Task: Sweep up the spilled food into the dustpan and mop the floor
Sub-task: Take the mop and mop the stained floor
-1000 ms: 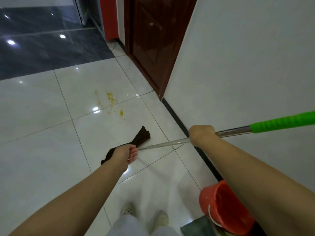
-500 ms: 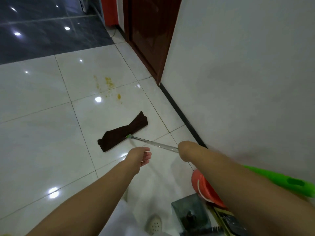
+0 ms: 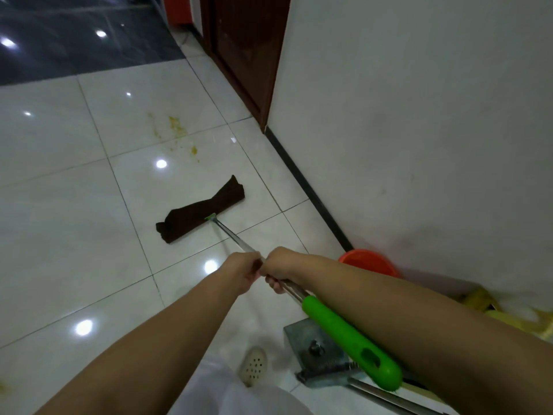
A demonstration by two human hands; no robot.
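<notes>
A flat mop with a dark brown cloth head (image 3: 200,214) lies on the white floor tiles. Its steel pole (image 3: 232,236) runs back toward me and ends in a green grip (image 3: 353,342). My left hand (image 3: 244,272) grips the pole just ahead of my right hand (image 3: 279,269), which also grips it; the two hands touch. Yellow food stains (image 3: 179,131) mark the tiles beyond the mop head, a short way apart from it. A metal dustpan (image 3: 317,351) sits on the floor under the green grip.
An orange bucket (image 3: 369,262) stands by the white wall (image 3: 419,130) and its black skirting. A dark wooden door (image 3: 242,52) is further along the wall. Yellow broom bristles (image 3: 490,307) show at the right. My shoe (image 3: 253,366) is near the dustpan.
My left hand left the mop head, drew back and took hold of the pole beside my right hand. The pole swung round so the green grip now points toward me.
</notes>
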